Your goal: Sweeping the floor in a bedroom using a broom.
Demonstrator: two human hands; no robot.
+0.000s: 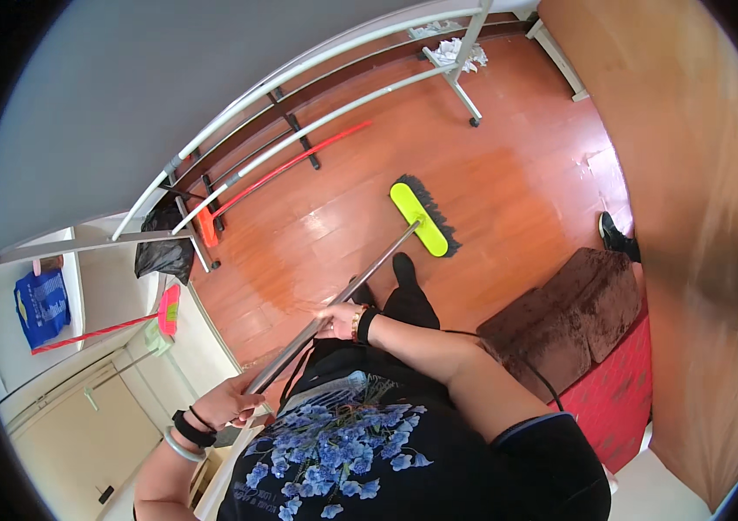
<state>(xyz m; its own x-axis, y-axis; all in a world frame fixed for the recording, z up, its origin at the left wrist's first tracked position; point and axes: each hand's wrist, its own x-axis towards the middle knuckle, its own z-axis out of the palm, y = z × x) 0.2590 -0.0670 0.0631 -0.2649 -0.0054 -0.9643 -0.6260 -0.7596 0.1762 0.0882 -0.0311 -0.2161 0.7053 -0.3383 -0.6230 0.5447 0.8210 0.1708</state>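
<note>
A broom (419,219) with a lime-green head, dark bristles and a long metal handle reaches from my body out to the reddish-brown floor. Its head rests on the floor ahead of my feet, bristles facing right. My left hand (225,401) grips the upper end of the handle near my left side; a black band and a pale bangle circle that wrist. Lower down the handle, my right hand (340,321) is closed around it in front of my waist, with a gold bracelet and a dark band on the wrist.
A white metal rack (325,122) stands ahead, a red pole (291,165) lying beneath it. At left are a black bag (165,247), shelves with a blue package (42,304) and a pink-headed brush (169,311). Brown cushions (560,321) and a black shoe (615,233) are at right.
</note>
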